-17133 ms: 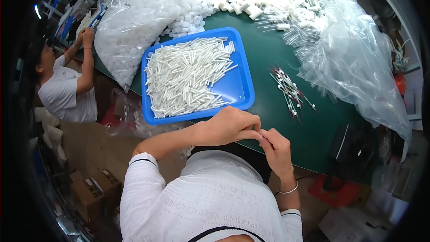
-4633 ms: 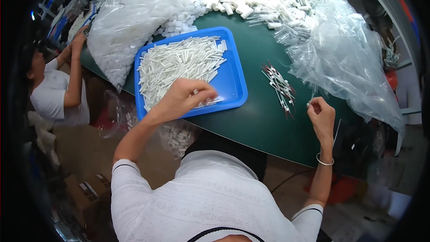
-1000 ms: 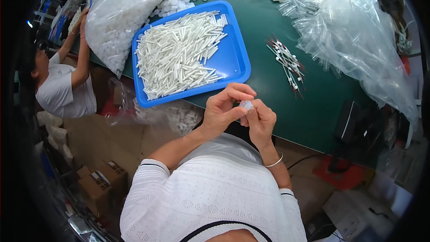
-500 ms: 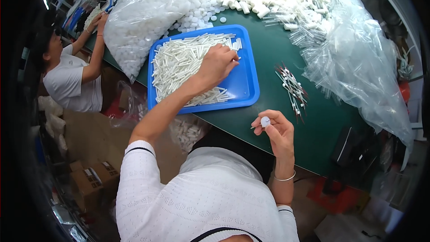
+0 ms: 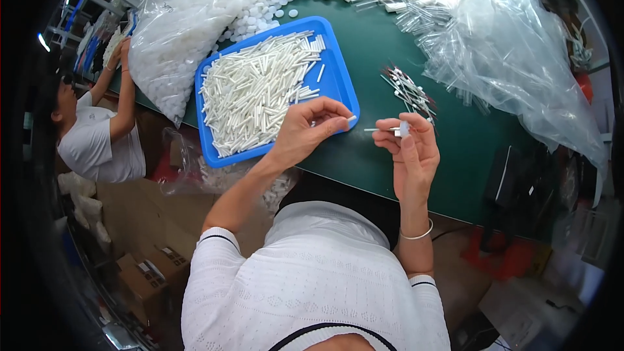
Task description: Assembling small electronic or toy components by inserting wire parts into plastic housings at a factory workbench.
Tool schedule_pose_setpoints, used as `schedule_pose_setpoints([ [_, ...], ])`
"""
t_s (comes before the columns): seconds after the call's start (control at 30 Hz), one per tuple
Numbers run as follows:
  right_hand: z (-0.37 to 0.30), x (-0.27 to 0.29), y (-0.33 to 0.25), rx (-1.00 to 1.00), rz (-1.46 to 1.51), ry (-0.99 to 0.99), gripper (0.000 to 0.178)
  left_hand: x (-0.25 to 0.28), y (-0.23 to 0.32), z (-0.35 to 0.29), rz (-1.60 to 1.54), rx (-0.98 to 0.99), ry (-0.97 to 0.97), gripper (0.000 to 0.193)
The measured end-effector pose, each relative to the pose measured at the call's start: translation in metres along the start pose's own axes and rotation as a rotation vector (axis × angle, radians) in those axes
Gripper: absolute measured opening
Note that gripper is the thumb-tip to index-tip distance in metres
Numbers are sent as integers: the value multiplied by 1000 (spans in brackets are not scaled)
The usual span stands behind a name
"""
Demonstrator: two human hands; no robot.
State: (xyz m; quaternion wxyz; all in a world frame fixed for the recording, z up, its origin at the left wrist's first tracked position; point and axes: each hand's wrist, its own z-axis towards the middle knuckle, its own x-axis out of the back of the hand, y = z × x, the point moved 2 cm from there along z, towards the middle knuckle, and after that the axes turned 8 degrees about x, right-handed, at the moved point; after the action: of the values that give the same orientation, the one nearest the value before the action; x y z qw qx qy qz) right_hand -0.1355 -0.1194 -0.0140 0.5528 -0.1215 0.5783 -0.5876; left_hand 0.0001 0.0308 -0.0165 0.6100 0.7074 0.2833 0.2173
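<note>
My left hand point(image 5: 305, 133) pinches a white tube point(image 5: 351, 119) just off the tray point(image 5: 338, 78); my right hand point(image 5: 409, 149) grips a capped pin point(image 5: 390, 130). Both seem light, stiff, slippery: hold near the ends.

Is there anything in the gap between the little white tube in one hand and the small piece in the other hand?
Nothing visible. The left hand pinches a short white tube, and the right hand holds a small capped piece with a thin stem. Between them shows only bare green table.
</note>
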Motion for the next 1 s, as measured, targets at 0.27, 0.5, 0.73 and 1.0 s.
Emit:
schedule_pose_setpoints([
  [0.27,-7,-3,11,2,18,24,30,-19,-20,-13,-224,105,-48,17],
  [0.5,-16,-16,12,-50,-292,-32,21,-17,-11,-18,240,-344,174,9],
  [0.73,-2,0,7,-240,-479,-206,18,-15,15,-19,489,-325,-29,10],
  [1.0,13,27,16,-239,-97,91,27,41,57,127,591,-220,-67,21],
])
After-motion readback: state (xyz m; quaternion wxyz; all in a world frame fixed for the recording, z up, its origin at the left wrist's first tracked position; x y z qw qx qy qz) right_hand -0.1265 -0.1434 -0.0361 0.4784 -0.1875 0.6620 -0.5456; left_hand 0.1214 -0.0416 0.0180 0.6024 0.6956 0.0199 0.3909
